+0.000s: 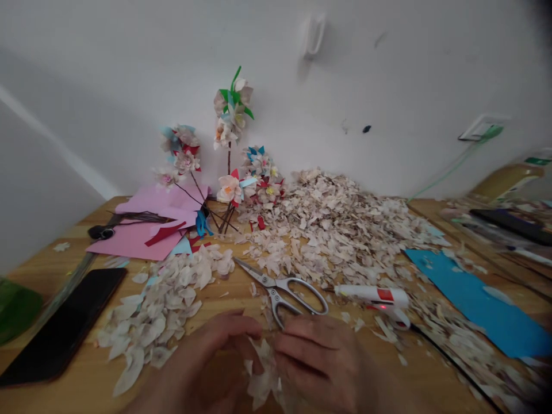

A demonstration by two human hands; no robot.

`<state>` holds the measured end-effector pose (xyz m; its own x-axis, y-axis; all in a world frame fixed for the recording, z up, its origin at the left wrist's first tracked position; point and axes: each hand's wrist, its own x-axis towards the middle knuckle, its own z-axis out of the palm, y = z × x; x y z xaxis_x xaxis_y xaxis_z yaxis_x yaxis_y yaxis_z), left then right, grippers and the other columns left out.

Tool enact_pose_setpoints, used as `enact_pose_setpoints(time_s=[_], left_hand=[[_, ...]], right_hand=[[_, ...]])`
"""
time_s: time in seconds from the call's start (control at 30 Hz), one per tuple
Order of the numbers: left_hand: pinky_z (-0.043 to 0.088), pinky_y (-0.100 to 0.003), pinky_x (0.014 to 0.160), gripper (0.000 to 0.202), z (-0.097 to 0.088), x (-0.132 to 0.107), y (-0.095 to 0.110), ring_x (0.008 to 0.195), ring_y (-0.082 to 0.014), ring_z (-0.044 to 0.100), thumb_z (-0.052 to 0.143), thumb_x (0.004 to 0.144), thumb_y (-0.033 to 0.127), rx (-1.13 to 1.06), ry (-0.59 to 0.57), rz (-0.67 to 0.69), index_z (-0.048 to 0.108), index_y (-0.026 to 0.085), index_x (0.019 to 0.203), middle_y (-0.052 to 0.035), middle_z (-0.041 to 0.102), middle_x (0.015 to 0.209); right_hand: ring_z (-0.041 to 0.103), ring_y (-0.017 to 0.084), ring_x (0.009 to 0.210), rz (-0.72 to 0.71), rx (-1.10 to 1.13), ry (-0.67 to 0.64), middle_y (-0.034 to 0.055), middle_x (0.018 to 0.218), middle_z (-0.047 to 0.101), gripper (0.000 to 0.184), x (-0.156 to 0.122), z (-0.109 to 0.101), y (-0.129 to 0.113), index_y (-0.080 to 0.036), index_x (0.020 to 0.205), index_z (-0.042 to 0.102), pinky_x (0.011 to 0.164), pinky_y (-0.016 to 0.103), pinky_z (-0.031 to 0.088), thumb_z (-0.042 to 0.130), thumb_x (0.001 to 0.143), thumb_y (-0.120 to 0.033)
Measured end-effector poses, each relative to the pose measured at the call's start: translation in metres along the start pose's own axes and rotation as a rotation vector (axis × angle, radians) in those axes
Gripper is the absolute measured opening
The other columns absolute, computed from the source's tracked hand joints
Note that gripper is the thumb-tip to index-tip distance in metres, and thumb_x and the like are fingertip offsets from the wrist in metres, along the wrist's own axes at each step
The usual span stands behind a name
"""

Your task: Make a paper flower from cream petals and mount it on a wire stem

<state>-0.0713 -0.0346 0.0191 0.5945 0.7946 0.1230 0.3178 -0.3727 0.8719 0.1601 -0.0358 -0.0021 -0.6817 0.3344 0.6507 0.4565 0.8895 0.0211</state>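
A small cluster of pale petals [264,374] sits between my hands at the bottom of the view, just above the table. My left hand [215,351] curls around its left side with finger and thumb against it. On the other side my right hand [321,359] is closed, its fingers pressed together at the petals; the fingertips are partly hidden. Silver scissors [280,287] lie just beyond my right hand, blades pointing left and away. A white hot glue gun [371,294] with a red light rests to the right. To the left is a pile of cut petals [159,316].
A large heap of dried petals [336,224] covers the back. Handmade flowers on twigs [228,155] lean near the wall. Pink paper [138,236] and a black phone [69,322] lie left. Blue paper [483,305] and the glue gun's cord [452,362] are right.
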Motion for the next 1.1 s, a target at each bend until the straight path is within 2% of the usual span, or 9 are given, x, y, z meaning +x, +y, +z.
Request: enact_pose_setpoints(time_s=[0.07,0.17,0.33,0.43,0.57,0.7,0.83,0.97,1.1], left_hand=[[0.039,-0.024,0.097,0.076,0.0,0.001,-0.002,0.094,-0.0109,0.063,0.051,0.064,-0.006,0.045,0.01,0.04,0.038,0.046,0.118,0.0133,0.067,0.088],[0.042,-0.021,0.093,0.08,-0.001,-0.001,-0.005,0.091,-0.0095,0.063,0.049,0.063,-0.008,0.059,0.005,-0.002,0.034,0.045,0.121,0.0132,0.067,0.086],[0.045,-0.023,0.091,0.076,-0.002,-0.003,-0.005,0.09,-0.0112,0.064,0.051,0.066,-0.004,0.065,-0.01,0.018,0.033,0.042,0.123,0.0105,0.067,0.089],[0.046,-0.024,0.09,0.079,-0.001,-0.004,-0.005,0.092,-0.013,0.064,0.05,0.062,-0.004,0.09,0.001,0.034,0.035,0.04,0.124,0.0085,0.068,0.093],[0.046,-0.026,0.089,0.08,-0.001,-0.004,-0.006,0.088,-0.0149,0.066,0.049,0.058,-0.004,0.122,0.024,0.076,0.037,0.041,0.123,0.0081,0.069,0.092],[0.048,-0.027,0.087,0.076,0.0,-0.002,-0.002,0.094,-0.016,0.065,0.053,0.065,-0.001,0.104,0.01,0.038,0.034,0.043,0.125,0.0065,0.068,0.098],[0.044,-0.027,0.091,0.069,0.003,0.003,0.004,0.095,-0.0137,0.063,0.056,0.072,0.003,-0.066,0.001,-0.095,0.033,0.042,0.124,0.0074,0.067,0.095],[0.042,-0.032,0.093,0.061,0.005,0.009,0.009,0.093,-0.015,0.064,0.055,0.073,0.008,-0.306,0.006,-0.226,0.034,0.032,0.125,0.0031,0.069,0.09],[0.046,-0.035,0.086,0.062,0.008,0.01,0.007,0.089,-0.0177,0.065,0.058,0.069,0.009,-0.488,0.039,-0.305,0.035,0.026,0.124,0.0003,0.069,0.087]], right_hand=[[0.063,0.014,0.084,-0.005,0.015,-0.003,0.0013,0.086,0.072,0.008,-0.001,-0.001,-0.001,-0.02,0.085,0.065,0.076,0.027,0.053,0.061,0.084,-0.014],[0.063,0.012,0.084,-0.005,0.026,-0.007,-0.0002,0.088,0.073,0.01,-0.002,-0.001,-0.002,-0.021,0.085,0.065,0.079,0.027,0.053,0.058,0.085,-0.014],[0.064,0.012,0.085,-0.007,0.025,0.007,-0.0007,0.088,0.073,0.012,0.002,-0.005,-0.003,-0.02,0.085,0.066,0.083,0.026,0.052,0.057,0.086,-0.013],[0.064,0.011,0.084,0.0,0.025,0.013,-0.0007,0.086,0.073,0.012,0.002,-0.006,-0.003,-0.02,0.085,0.066,0.083,0.026,0.052,0.056,0.087,-0.013],[0.064,0.013,0.084,0.044,0.06,-0.01,0.0001,0.088,0.072,0.011,0.001,-0.005,-0.004,-0.021,0.088,0.065,0.079,0.027,0.054,0.057,0.086,-0.014],[0.064,0.014,0.079,0.111,0.107,0.015,0.0005,0.082,0.072,0.011,0.0,-0.004,-0.001,-0.022,0.089,0.065,0.067,0.026,0.054,0.056,0.087,-0.016],[0.063,0.015,0.078,0.153,0.191,0.037,0.003,0.081,0.072,0.015,0.001,0.0,0.006,-0.019,0.088,0.065,0.064,0.026,0.053,0.05,0.091,-0.017],[0.062,0.017,0.08,0.146,0.317,0.056,0.0075,0.08,0.072,0.024,0.003,0.004,0.011,-0.014,0.084,0.065,0.066,0.029,0.054,0.042,0.093,-0.014],[0.062,0.018,0.078,0.158,0.388,0.059,0.0093,0.078,0.071,0.029,0.007,0.005,0.012,-0.014,0.086,0.065,0.066,0.03,0.054,0.038,0.095,-0.019]])
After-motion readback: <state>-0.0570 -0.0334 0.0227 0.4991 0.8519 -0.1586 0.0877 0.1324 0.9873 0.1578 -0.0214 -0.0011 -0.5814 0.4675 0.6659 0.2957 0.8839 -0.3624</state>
